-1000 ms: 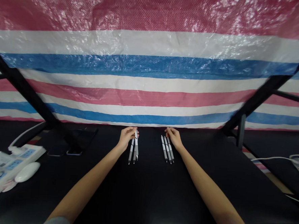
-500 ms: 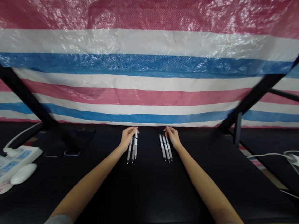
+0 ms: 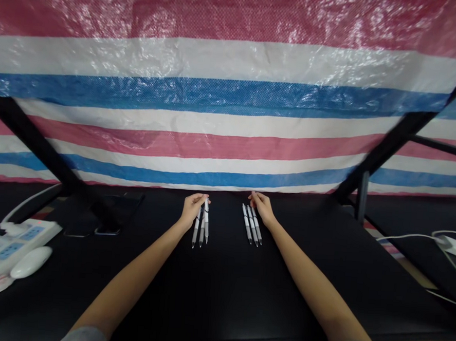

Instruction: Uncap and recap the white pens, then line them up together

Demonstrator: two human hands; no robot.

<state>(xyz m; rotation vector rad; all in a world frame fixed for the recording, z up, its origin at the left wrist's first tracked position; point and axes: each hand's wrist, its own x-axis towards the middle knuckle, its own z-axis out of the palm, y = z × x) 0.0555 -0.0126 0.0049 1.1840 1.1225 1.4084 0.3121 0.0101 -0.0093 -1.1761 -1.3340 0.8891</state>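
My left hand [image 3: 191, 209] is closed, its thumb and fingertips pinching the top end of a white-and-grey pen [image 3: 206, 221]. Two similar pens [image 3: 198, 230] lie just left of it, their upper ends partly behind the fingers. My right hand [image 3: 262, 206] has its fingers drawn together at the upper ends of a second group, three white-and-grey pens [image 3: 252, 227] lying side by side and slightly slanted. Whether these fingers grip the rightmost pen or something small is hidden. All the pen tips point toward me.
The pens lie on a black table [image 3: 221, 288]. At the left are a white power strip [image 3: 18, 247] with plugs and a white mouse [image 3: 32, 262]. Black slanted frame bars [image 3: 383, 154] stand on both sides, before a striped plastic sheet [image 3: 232, 99]. A white cable [image 3: 409, 236] runs at the right.
The view has shifted slightly, moving the left-side things a little leftward. Both hands and both pen groups keep nearly the same places.
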